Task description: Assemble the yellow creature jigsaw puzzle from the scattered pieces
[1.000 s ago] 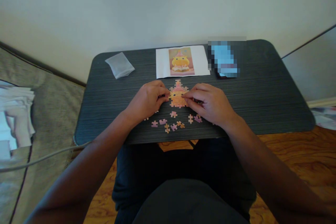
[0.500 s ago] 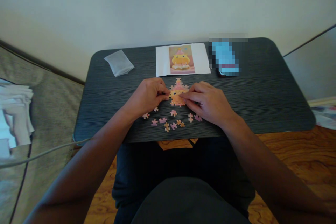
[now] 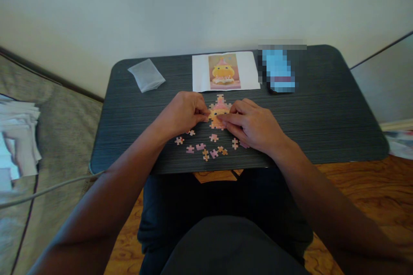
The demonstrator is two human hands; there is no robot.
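A joined section of a jigsaw puzzle (image 3: 220,106), pink above and yellow below, lies flat at the middle of the table. At its left edge, my left hand (image 3: 187,114) pinches a small yellow puzzle piece, mostly hidden by the fingertips. My right hand (image 3: 253,122) is closed over the section's right side, fingertips pressed on its face and edge, covering part of it. Several loose pieces lie nearer me, among them a pink piece (image 3: 214,138), a brown piece (image 3: 205,154) and a purple piece (image 3: 190,149).
Behind the puzzle lies a white sheet (image 3: 250,71) printed with a yellow cartoon figure. A clear plastic sleeve (image 3: 146,76) is at the table's back left, a blurred blue object (image 3: 279,71) at the back right. The dark table (image 3: 322,116) meets the wall; a cable (image 3: 54,188) runs past its left corner.
My right fingertips have slid slightly left and toward me on the puzzle. The left hand stays at the left edge, pressed a little closer. The view has shifted slightly.
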